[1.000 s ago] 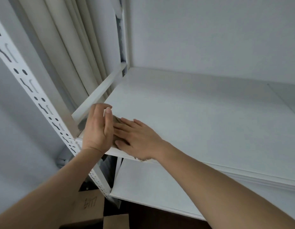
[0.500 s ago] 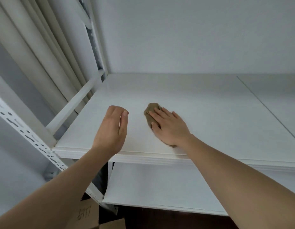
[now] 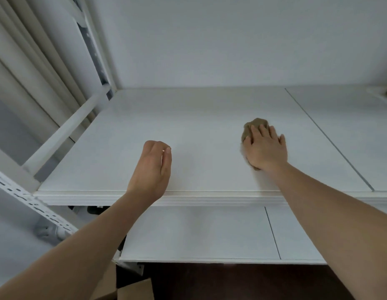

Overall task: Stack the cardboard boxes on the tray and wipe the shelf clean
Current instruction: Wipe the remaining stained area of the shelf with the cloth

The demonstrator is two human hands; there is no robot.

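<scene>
The white shelf board (image 3: 199, 126) spans the view at chest height. My right hand (image 3: 266, 148) lies flat with straight fingers on a crumpled brown cloth (image 3: 252, 128) and presses it onto the shelf, right of the middle. My left hand (image 3: 154, 167) hovers over the shelf's front edge, fingers loosely curled, holding nothing. Cardboard boxes (image 3: 132, 289) show only as corners on the floor at the bottom left. No tray is in view.
A perforated white upright (image 3: 32, 204) and a side rail (image 3: 75, 126) bound the shelf on the left, with a curtain (image 3: 26, 68) behind. A lower shelf board (image 3: 199, 232) juts out below. A seam (image 3: 326, 137) divides the upper shelf at the right.
My right hand has slid the cloth from the shelf's front left corner toward the right. My left hand has let go of the cloth and stays near the front edge.
</scene>
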